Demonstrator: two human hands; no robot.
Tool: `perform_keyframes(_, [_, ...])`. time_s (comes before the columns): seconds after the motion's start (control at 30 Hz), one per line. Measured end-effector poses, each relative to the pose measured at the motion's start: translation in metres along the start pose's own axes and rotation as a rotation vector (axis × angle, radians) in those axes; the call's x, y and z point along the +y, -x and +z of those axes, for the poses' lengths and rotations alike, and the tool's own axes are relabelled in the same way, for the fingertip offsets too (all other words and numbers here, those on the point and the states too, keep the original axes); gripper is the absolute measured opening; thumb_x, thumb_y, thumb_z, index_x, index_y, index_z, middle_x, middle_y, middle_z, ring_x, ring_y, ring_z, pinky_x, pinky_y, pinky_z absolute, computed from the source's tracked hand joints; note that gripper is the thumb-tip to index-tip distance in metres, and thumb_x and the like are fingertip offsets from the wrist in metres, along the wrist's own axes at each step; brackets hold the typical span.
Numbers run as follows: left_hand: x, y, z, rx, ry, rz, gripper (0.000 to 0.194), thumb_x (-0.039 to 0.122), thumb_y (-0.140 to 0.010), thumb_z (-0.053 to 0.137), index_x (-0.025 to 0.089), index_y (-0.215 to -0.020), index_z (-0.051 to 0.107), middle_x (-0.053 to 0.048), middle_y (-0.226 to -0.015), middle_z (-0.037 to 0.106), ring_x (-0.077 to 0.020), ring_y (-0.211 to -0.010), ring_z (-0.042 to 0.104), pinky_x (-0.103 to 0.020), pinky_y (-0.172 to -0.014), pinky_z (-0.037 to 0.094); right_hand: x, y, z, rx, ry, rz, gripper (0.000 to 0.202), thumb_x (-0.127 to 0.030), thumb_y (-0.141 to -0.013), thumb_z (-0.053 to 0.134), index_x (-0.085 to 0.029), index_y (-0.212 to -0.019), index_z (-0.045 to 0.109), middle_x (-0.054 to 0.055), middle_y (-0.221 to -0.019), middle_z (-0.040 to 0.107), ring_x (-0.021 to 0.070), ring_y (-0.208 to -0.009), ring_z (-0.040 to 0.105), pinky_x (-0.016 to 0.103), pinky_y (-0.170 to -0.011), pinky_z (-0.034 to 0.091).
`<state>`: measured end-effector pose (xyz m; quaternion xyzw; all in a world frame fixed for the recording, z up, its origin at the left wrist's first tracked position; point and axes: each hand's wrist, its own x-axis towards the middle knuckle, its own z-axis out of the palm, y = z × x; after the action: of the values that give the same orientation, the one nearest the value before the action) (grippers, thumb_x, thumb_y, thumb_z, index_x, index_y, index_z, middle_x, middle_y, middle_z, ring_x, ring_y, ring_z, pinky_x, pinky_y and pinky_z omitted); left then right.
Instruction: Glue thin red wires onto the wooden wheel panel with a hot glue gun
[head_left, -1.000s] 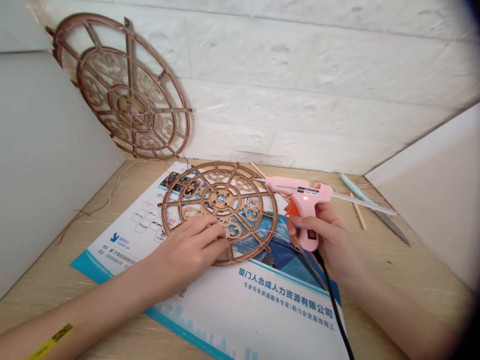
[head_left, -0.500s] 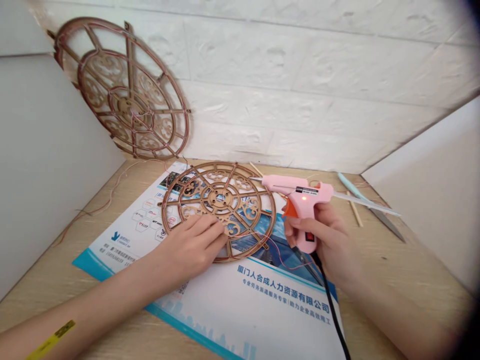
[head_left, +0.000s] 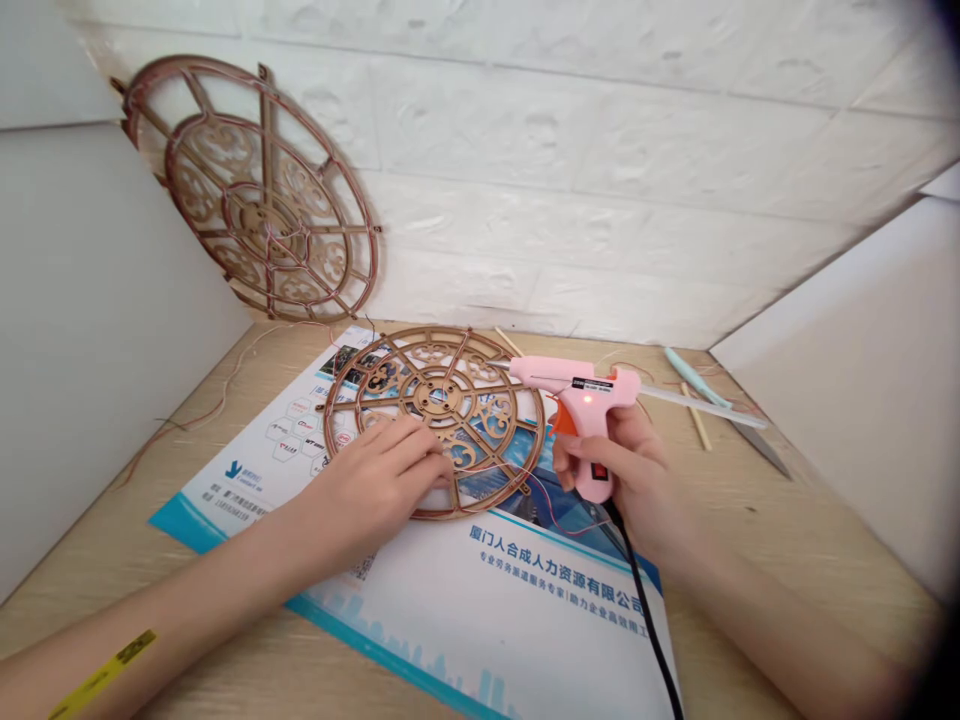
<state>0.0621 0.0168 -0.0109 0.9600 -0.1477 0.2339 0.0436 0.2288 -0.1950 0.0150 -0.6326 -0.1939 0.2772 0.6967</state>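
Note:
A round brown openwork panel (head_left: pixel 433 398) with spokes and scrollwork lies flat on a printed leaflet. Over its near rim rests my left hand (head_left: pixel 394 460), closed, with the fingertips bent down. A thin red-and-white wire (head_left: pixel 541 490) runs out from those fingertips to the right; the fingers hide its other end. My right hand (head_left: pixel 630 465) is wrapped round the handle of a pink glue gun (head_left: pixel 592 400), a finger at its orange trigger. The gun's nozzle points left, over the panel's far right rim. A clear glue stick (head_left: pixel 697 404) juts from the gun's back, and its small light glows.
Against the white brick-patterned wall leans a larger round openwork panel (head_left: pixel 266 215) with wires along it. The leaflet (head_left: pixel 450 620) lies under the work. A knife with a light-blue handle (head_left: pixel 694 378) and wooden sticks (head_left: pixel 696 418) lie at right. A black cord (head_left: pixel 646 600) trails from the gun.
The glue gun in my right hand has shifted slightly left, bringing its nozzle further over the panel's rim. My left hand stays on the panel. The whole view has moved a little.

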Motion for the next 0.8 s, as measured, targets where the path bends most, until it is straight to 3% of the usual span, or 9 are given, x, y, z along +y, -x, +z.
perform_keyframes(0.27, [0.008,-0.006,0.008,-0.043,0.031,0.072,0.020,0.023,-0.109,0.049,0.019,-0.114,0.067,-0.004,-0.104,0.071,-0.0234,-0.105,0.059,-0.036,-0.087,0.048,0.002,-0.001,0.001,-0.019,-0.017,-0.007,0.025,-0.026,-0.072,0.079,-0.026,-0.089,0.059,-0.003,-0.063,0.068,0.0164,-0.052,0.057,0.031,-0.053,0.042])
perform_keyframes(0.43, [0.014,-0.010,0.016,-0.151,0.040,0.017,0.018,0.014,-0.106,0.051,0.016,-0.096,0.066,-0.003,-0.093,0.064,-0.0185,-0.087,0.058,-0.030,-0.072,0.047,0.001,-0.002,0.002,-0.036,-0.031,-0.019,0.026,-0.025,-0.073,0.078,-0.025,-0.091,0.059,-0.003,-0.063,0.068,0.0162,-0.052,0.058,0.029,-0.053,0.043])
perform_keyframes(0.6, [0.018,-0.010,0.021,-0.189,0.017,-0.065,0.017,0.008,-0.102,0.051,0.014,-0.094,0.065,-0.005,-0.094,0.059,-0.0206,-0.092,0.057,-0.031,-0.074,0.049,0.002,-0.003,0.004,-0.047,-0.037,-0.038,0.030,-0.025,-0.070,0.079,-0.023,-0.091,0.058,-0.003,-0.064,0.068,0.0149,-0.053,0.058,0.027,-0.053,0.044])
perform_keyframes(0.8, [0.019,-0.014,0.021,-0.252,-0.014,-0.093,0.001,0.012,-0.098,0.063,0.013,-0.098,0.063,-0.003,-0.098,0.062,-0.0177,-0.090,0.062,-0.030,-0.073,0.055,0.003,-0.003,0.005,-0.037,-0.057,-0.046,0.030,-0.023,-0.071,0.078,-0.022,-0.094,0.059,-0.003,-0.063,0.069,0.0134,-0.055,0.059,0.023,-0.053,0.044])
